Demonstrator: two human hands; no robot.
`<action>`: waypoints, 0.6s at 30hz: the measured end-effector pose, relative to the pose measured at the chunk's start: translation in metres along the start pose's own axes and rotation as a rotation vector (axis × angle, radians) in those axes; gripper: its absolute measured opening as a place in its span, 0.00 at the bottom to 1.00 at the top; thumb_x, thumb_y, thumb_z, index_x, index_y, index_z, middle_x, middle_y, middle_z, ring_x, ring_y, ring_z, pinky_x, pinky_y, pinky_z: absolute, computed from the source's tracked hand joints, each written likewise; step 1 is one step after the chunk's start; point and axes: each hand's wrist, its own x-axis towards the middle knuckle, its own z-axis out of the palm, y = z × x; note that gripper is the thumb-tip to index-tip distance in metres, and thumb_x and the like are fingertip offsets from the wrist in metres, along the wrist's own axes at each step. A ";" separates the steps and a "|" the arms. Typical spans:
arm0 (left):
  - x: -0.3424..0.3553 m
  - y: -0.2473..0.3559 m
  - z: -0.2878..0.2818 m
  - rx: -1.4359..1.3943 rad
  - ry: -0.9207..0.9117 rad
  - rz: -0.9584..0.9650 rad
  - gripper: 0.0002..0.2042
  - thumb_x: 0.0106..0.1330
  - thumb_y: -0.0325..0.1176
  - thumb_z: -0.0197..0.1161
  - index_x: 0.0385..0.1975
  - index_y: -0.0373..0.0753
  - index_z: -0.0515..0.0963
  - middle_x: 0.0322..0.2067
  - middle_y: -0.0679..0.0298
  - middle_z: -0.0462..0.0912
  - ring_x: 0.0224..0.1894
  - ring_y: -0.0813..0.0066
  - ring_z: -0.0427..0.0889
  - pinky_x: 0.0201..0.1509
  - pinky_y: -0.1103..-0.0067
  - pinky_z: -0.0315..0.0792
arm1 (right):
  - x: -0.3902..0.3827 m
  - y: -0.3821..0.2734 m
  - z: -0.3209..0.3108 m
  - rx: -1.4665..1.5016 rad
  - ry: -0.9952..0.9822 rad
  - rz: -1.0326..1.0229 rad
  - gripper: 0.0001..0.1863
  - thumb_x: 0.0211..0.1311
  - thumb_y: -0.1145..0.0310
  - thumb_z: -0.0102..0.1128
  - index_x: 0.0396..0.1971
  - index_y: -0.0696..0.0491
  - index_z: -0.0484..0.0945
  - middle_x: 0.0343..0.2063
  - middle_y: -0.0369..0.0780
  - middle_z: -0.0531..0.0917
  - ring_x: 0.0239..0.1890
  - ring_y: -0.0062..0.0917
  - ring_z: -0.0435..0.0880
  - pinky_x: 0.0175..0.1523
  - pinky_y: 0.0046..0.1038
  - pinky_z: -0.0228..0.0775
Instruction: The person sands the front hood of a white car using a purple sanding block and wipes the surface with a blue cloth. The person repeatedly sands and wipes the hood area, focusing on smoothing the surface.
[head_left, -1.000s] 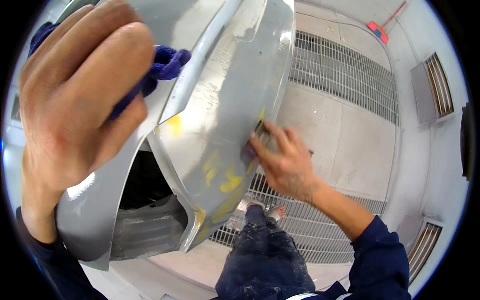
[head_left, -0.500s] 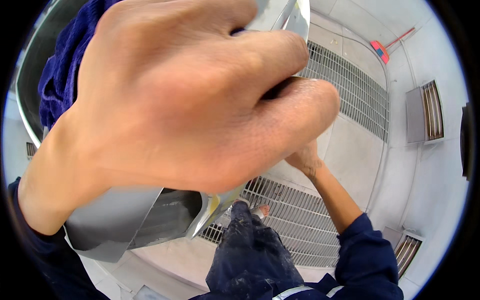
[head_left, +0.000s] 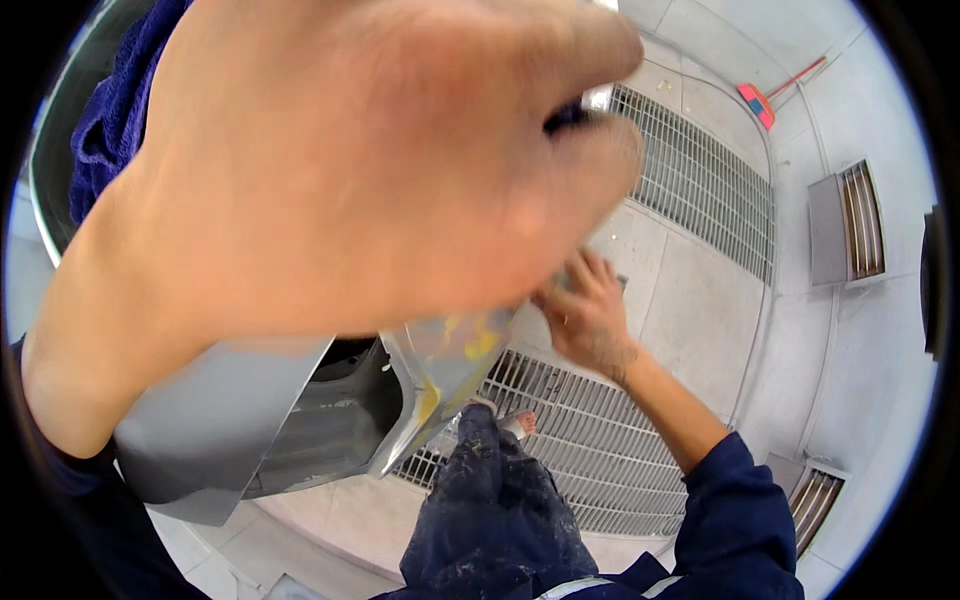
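My left hand (head_left: 380, 170) fills the upper middle, very close, its back toward me and its fingers curled. Dark blue shows in the gap by its thumb, matching a dark blue towel (head_left: 115, 120) beyond the wrist; the hand appears closed on this towel, though the grip is hidden. Farther down, my right hand (head_left: 590, 315) rests at the edge of a grey car body panel (head_left: 470, 345) with yellow patches. Under its fingers a small flat grey piece (head_left: 622, 282) peeks out, its kind unclear. The left hand covers much of the panel.
A car body opening (head_left: 340, 425) and a grey panel (head_left: 210, 430) lie at lower left. Metal floor gratings (head_left: 590, 440) run below and farther off. A red broom (head_left: 760, 103) leans at the right wall, near vents (head_left: 862, 220). My legs (head_left: 490, 500) stand beside the car.
My left hand has risen slightly, uncovering more of the yellow-patched panel. My right hand, mostly hidden before, has moved left into fuller view beside the panel edge.
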 end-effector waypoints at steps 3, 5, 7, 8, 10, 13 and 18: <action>0.002 0.001 0.007 -0.021 0.015 -0.013 0.19 0.36 0.39 0.68 0.32 0.39 0.82 0.32 0.59 0.80 0.27 0.69 0.72 0.25 0.78 0.67 | 0.012 0.033 -0.001 -0.031 0.026 0.126 0.28 0.54 0.75 0.65 0.59 0.49 0.82 0.64 0.50 0.75 0.55 0.45 0.78 0.55 0.42 0.71; 0.001 0.000 0.007 -0.022 0.009 -0.023 0.20 0.36 0.39 0.68 0.32 0.39 0.82 0.32 0.59 0.80 0.27 0.68 0.72 0.25 0.78 0.67 | 0.008 0.022 0.005 -0.053 0.118 0.160 0.28 0.54 0.75 0.65 0.59 0.50 0.82 0.64 0.50 0.75 0.55 0.44 0.78 0.55 0.42 0.72; -0.008 0.001 0.016 -0.044 -0.011 -0.046 0.20 0.37 0.39 0.68 0.33 0.39 0.82 0.32 0.59 0.80 0.28 0.68 0.72 0.26 0.78 0.67 | -0.016 -0.016 0.010 -0.017 0.039 0.104 0.26 0.56 0.76 0.64 0.58 0.51 0.82 0.65 0.51 0.74 0.53 0.45 0.77 0.55 0.42 0.72; -0.014 -0.001 0.003 -0.030 -0.032 -0.066 0.20 0.37 0.40 0.68 0.33 0.39 0.81 0.33 0.59 0.80 0.28 0.68 0.72 0.26 0.78 0.67 | -0.006 -0.018 0.006 0.007 0.037 0.074 0.25 0.58 0.75 0.63 0.58 0.51 0.82 0.64 0.51 0.74 0.53 0.46 0.77 0.55 0.42 0.72; -0.012 -0.002 0.017 -0.056 0.044 -0.097 0.20 0.37 0.40 0.68 0.33 0.39 0.81 0.33 0.59 0.80 0.28 0.68 0.72 0.27 0.78 0.67 | 0.002 0.018 -0.016 -0.099 0.050 0.155 0.24 0.60 0.73 0.63 0.59 0.51 0.81 0.62 0.51 0.74 0.53 0.48 0.77 0.53 0.42 0.73; -0.025 0.003 -0.010 -0.044 -0.055 -0.168 0.20 0.38 0.40 0.68 0.34 0.39 0.81 0.34 0.59 0.80 0.29 0.68 0.72 0.28 0.77 0.67 | 0.028 0.021 -0.005 -0.113 0.136 0.282 0.25 0.62 0.71 0.64 0.61 0.54 0.78 0.61 0.55 0.72 0.53 0.50 0.76 0.52 0.43 0.74; -0.064 0.019 -0.007 -0.070 -0.122 -0.295 0.21 0.38 0.40 0.68 0.35 0.39 0.81 0.35 0.58 0.80 0.30 0.67 0.72 0.29 0.77 0.67 | -0.002 -0.066 -0.003 -0.013 0.006 0.449 0.31 0.67 0.67 0.62 0.68 0.60 0.69 0.57 0.68 0.64 0.55 0.60 0.74 0.58 0.49 0.74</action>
